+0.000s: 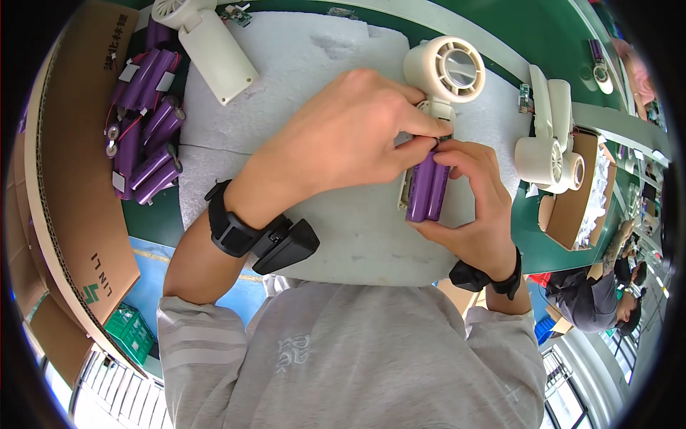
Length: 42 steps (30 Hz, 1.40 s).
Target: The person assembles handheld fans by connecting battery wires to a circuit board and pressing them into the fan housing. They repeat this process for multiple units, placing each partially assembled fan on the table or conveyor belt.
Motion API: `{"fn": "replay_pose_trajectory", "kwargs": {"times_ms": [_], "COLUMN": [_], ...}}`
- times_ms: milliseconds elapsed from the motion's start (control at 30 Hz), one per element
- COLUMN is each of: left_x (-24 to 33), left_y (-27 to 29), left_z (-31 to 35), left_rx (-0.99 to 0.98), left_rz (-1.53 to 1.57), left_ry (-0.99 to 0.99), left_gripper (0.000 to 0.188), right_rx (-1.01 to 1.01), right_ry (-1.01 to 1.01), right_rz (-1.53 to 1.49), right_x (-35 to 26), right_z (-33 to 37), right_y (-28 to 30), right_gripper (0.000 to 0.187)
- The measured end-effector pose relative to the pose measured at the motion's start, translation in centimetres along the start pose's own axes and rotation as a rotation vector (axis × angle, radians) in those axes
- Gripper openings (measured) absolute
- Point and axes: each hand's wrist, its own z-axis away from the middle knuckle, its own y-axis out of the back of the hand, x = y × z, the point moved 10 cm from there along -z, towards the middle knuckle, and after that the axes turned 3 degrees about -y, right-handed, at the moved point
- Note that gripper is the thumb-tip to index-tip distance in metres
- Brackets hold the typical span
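A purple two-cell battery pack [427, 187] lies over the open handle of a cream handheld fan [444, 69], whose round head points away from me. My right hand [480, 191] grips the pack, thumb at its near end and fingers at its far end. My left hand [368, 129] reaches across from the left, thumb and forefinger pinched together at the pack's far end, by the fan's neck. What sits between those fingertips is too small to make out. Under the fan is a white foam sheet [307, 171].
Purple battery packs [146, 82] with wires are heaped at the left beside a large cardboard box [86, 164]. Another cream fan body [218, 61] lies at the far left of the foam. More fan bodies [547, 143] and a small carton [572, 200] stand at the right. A person [589, 300] sits farther right.
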Motion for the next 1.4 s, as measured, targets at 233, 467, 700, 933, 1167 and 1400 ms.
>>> {"fn": "replay_pose_trajectory", "kwargs": {"times_ms": [233, 467, 700, 933, 1167, 1400], "left_x": [-0.3, -0.6, -0.7, -1.4, -1.1, -1.4], "left_y": [0.0, -0.2, -0.1, -0.1, -0.2, -0.7], "left_z": [0.3, 0.4, 0.4, 0.6, 0.3, 0.5], "left_rx": [0.028, 0.074, 0.083, 0.053, -0.014, -0.091], "left_rz": [0.022, 0.021, 0.009, 0.103, 0.107, 0.199], "left_ry": [0.022, 0.022, 0.067, 0.088, 0.105, 0.213], "left_gripper": [0.023, 0.021, 0.023, 0.03, 0.044, 0.042], "right_rx": [0.085, 0.12, 0.156, 0.142, 0.124, 0.162], "right_ry": [0.021, 0.042, 0.031, 0.001, -0.096, -0.097], "right_rz": [0.168, 0.259, 0.224, 0.184, 0.131, -0.049], "right_x": [-1.5, -2.2, -1.6, -1.1, -0.2, 0.2], "right_z": [0.6, 0.9, 1.2, 0.3, -1.0, -1.5], "right_y": [-0.1, 0.2, 0.2, 0.2, -0.1, 1.1], "right_gripper": [0.063, 0.051, 0.044, 0.05, 0.066, 0.052]}}
